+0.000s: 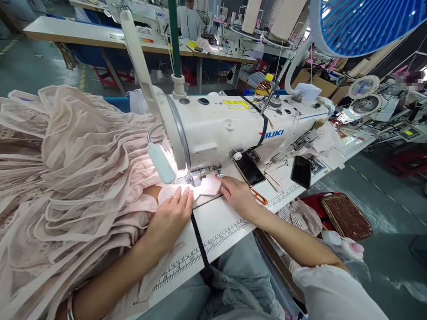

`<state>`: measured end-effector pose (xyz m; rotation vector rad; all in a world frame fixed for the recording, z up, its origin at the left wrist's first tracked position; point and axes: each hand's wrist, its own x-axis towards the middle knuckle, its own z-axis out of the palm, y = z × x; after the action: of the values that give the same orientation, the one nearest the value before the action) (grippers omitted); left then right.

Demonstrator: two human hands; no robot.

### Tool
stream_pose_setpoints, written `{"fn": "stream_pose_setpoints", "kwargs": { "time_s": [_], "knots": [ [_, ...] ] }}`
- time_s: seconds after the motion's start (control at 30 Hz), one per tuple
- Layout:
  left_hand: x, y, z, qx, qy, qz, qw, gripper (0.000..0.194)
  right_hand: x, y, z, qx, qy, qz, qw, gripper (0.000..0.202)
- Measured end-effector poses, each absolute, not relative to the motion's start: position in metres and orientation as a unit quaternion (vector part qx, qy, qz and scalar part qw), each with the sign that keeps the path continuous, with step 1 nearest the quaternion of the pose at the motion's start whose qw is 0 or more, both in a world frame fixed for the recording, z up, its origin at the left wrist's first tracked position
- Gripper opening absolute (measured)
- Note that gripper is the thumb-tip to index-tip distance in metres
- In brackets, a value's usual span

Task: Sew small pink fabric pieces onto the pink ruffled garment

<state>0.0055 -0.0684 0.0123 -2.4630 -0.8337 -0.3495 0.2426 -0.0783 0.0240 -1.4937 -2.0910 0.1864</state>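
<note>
A pale pink fabric piece [211, 186] lies on the bed of a white sewing machine [213, 129], its middle beneath the presser foot [194, 178]. My left hand [175, 213] rests on the left part of the piece with fingers stretched flat, a ring on one of them. At the piece's right end, my right hand [238, 195] has its fingertips closed on the edge; the thumb is partly hidden. A lit lamp [162, 162] shines on the needle area. Left of the machine, a large heap of pale pink lace garments [83, 178] reaches up to my left forearm.
Right of my right hand lie a phone [250, 169], orange thread snips [259, 195] and a second dark phone [301, 172]. A printed ruler [213, 244] runs along the table's front edge. A blue fan [370, 24] hangs at upper right. Another person [188, 22] sits behind.
</note>
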Motion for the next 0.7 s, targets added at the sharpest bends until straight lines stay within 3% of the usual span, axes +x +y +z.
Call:
{"fn": "stream_pose_setpoints", "kwargs": {
  "time_s": [0.13,0.3,0.57,0.7],
  "knots": [
    [0.007,-0.069,0.011,-0.916,-0.313,-0.124,0.219,0.045,0.238,-0.077,0.026,-0.522,-0.828,-0.149,0.139,0.028],
    [0.01,-0.069,0.005,-0.92,-0.3,-0.122,0.22,0.044,0.226,-0.075,0.03,-0.458,-0.882,-0.107,0.021,0.02],
    [0.012,-0.071,0.001,-0.921,-0.328,-0.07,0.197,0.043,0.215,-0.066,0.022,-0.549,-0.83,-0.092,0.031,0.007],
    [0.013,-0.071,0.004,-0.92,-0.324,-0.065,0.213,0.042,0.214,-0.073,0.024,-0.506,-0.849,-0.153,0.024,0.021]
  ]
}}
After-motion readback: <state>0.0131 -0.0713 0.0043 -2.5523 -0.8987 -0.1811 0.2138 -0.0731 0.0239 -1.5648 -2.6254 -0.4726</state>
